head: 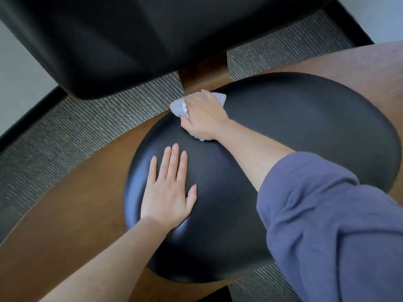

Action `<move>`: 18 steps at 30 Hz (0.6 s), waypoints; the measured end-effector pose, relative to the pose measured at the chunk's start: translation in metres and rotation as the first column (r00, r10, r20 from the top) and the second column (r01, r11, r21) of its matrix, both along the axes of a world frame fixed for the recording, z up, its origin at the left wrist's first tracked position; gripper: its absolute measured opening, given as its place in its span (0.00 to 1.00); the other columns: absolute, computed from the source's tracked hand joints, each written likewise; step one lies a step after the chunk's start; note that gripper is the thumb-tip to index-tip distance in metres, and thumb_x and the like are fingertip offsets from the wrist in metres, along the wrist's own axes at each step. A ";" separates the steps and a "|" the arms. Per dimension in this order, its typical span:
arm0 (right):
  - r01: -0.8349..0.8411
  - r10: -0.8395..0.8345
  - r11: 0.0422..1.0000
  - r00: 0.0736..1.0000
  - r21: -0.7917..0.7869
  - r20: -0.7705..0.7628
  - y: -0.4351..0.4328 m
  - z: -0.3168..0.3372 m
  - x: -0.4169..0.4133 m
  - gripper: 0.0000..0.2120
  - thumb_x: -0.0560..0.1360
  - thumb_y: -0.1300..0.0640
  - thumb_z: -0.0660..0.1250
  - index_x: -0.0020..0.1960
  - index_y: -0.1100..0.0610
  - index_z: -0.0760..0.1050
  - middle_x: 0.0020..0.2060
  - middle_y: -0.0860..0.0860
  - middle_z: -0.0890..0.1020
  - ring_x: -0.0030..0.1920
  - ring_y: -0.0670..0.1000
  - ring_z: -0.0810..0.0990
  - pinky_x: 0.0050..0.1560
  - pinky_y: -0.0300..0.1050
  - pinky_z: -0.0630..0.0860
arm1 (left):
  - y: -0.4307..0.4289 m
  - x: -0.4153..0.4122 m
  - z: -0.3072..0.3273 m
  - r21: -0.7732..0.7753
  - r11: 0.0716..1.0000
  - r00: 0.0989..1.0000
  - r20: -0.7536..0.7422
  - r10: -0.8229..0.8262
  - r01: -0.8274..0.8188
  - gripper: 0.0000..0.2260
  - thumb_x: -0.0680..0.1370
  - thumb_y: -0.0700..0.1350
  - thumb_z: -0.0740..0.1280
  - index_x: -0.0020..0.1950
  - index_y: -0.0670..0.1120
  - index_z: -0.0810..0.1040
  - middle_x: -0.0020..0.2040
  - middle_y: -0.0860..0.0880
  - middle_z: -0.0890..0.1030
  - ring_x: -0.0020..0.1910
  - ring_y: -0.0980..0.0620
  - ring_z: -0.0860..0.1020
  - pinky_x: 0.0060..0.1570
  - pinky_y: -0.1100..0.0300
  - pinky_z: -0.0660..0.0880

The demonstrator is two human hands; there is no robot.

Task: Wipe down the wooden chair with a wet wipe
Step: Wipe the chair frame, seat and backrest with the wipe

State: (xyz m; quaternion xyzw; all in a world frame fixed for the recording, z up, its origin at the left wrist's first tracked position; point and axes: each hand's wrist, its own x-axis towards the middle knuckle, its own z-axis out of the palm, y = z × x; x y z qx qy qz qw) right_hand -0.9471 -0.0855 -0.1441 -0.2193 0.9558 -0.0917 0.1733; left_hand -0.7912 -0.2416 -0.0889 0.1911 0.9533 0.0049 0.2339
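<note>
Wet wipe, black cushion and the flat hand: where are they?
wet wipe (177, 106), head view, its crumpled left corner
black cushion (305, 118), head view, bare right half
left hand (168, 192), head view, its back

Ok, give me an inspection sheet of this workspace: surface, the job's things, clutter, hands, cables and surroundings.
Surface: black seat cushion, glossy, set on a brown wooden frame.
Job's things: white wipe, bunched, at the seat's rear edge beside the wooden back post.
Clutter: nothing seen.
Hands: left hand lies flat on the seat, fingers straight; right hand holds the wipe against the seat.
Cables: nothing seen.
Surroundings: black backrest above; grey ribbed carpet below; blue sleeve on the right arm.
</note>
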 end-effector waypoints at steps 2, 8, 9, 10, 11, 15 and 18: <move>0.097 -0.095 0.991 0.995 0.092 -0.033 0.023 0.002 -0.010 0.21 0.77 0.48 0.54 0.58 0.61 0.75 0.53 0.56 0.80 0.55 0.57 0.75 0.63 0.53 0.64 | -0.001 0.000 0.000 0.000 1.000 1.000 -0.003 0.004 -0.004 0.33 0.78 0.58 0.50 0.79 0.40 0.56 0.79 0.40 0.52 0.79 0.42 0.51 0.75 0.41 0.51; 0.455 -0.404 0.843 0.888 0.286 -0.221 0.101 0.006 -0.014 0.20 0.76 0.50 0.53 0.55 0.63 0.75 0.54 0.58 0.79 0.56 0.59 0.74 0.66 0.56 0.63 | -0.001 0.000 0.000 0.006 1.000 1.000 -0.008 0.000 0.000 0.33 0.78 0.58 0.50 0.79 0.40 0.55 0.79 0.39 0.53 0.79 0.42 0.51 0.75 0.41 0.51; 0.518 -0.463 0.789 0.854 0.330 -0.236 0.106 0.005 -0.013 0.22 0.77 0.50 0.52 0.59 0.63 0.74 0.57 0.58 0.77 0.60 0.58 0.73 0.70 0.58 0.59 | 0.000 0.000 0.000 0.010 1.000 1.000 -0.008 -0.001 0.001 0.33 0.78 0.58 0.50 0.79 0.40 0.55 0.79 0.39 0.53 0.79 0.42 0.51 0.75 0.41 0.51; 0.575 -0.518 0.737 0.818 0.357 -0.248 0.108 0.004 -0.011 0.24 0.77 0.50 0.52 0.64 0.64 0.73 0.61 0.57 0.76 0.65 0.57 0.70 0.73 0.61 0.55 | -0.001 0.001 0.000 0.011 1.000 1.000 -0.007 -0.001 0.001 0.33 0.78 0.58 0.49 0.79 0.40 0.55 0.79 0.39 0.53 0.79 0.42 0.51 0.75 0.41 0.51; 0.619 -0.567 0.691 0.785 0.373 -0.251 0.108 0.004 -0.011 0.25 0.78 0.49 0.52 0.67 0.64 0.71 0.64 0.56 0.74 0.69 0.56 0.67 0.74 0.63 0.51 | -0.002 0.001 0.000 0.012 1.000 1.000 -0.008 0.000 0.000 0.33 0.78 0.58 0.49 0.79 0.40 0.55 0.79 0.39 0.53 0.79 0.42 0.51 0.75 0.41 0.51; 0.617 -0.596 0.645 0.775 0.451 -0.209 0.079 0.013 -0.008 0.25 0.78 0.50 0.50 0.68 0.62 0.69 0.66 0.56 0.72 0.70 0.57 0.65 0.74 0.64 0.49 | -0.003 0.002 0.000 0.011 1.000 1.000 -0.003 0.002 -0.002 0.34 0.78 0.58 0.50 0.79 0.40 0.55 0.79 0.39 0.53 0.79 0.41 0.51 0.75 0.41 0.51; 0.351 -0.335 0.869 0.936 0.350 -0.108 0.031 0.013 0.005 0.25 0.76 0.50 0.52 0.67 0.62 0.70 0.63 0.56 0.74 0.65 0.57 0.69 0.72 0.60 0.54 | -0.002 0.001 0.001 0.007 1.000 1.000 -0.001 0.001 -0.001 0.34 0.78 0.58 0.50 0.78 0.39 0.56 0.79 0.39 0.53 0.78 0.41 0.51 0.75 0.41 0.50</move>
